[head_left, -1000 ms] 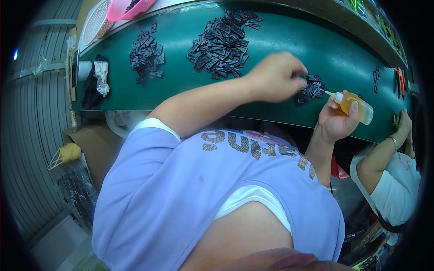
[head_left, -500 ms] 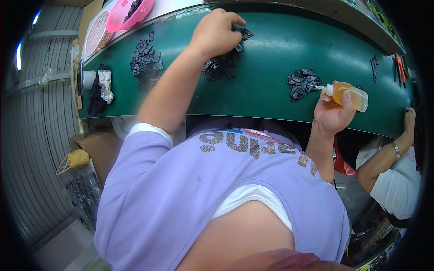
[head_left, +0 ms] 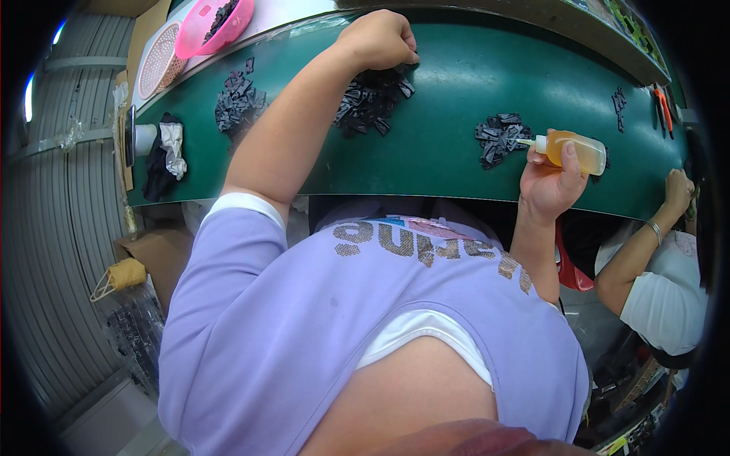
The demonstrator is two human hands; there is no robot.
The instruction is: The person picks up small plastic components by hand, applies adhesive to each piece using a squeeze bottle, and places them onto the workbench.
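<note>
My left hand (head_left: 378, 39) reaches to the far side of the green tabletop (head_left: 449, 83). Its fingers are curled down and pressed together at the upper edge of a middle pile of small flat black pieces (head_left: 372, 106); whatever sits between the fingertips is hidden. In my right hand (head_left: 549, 186) lies a clear squeeze bottle (head_left: 576, 152) of amber liquid, with a white cap and a thin nozzle. The bottle is on its side, nozzle pointing left over the edge of another pile of black pieces (head_left: 498, 140).
A third black pile (head_left: 237, 102) lies left of my forearm. Back left are a pink basket (head_left: 242, 23) of black pieces and a pale sieve (head_left: 160, 61). Red-handled pliers (head_left: 664, 112) lie far right. Another person's hand (head_left: 677, 188) rests at the table's right edge.
The fingers of my left hand, spread before, have closed downward at the far edge of the middle pile. My right hand still holds the bottle by the right pile. The view has shifted slightly.
</note>
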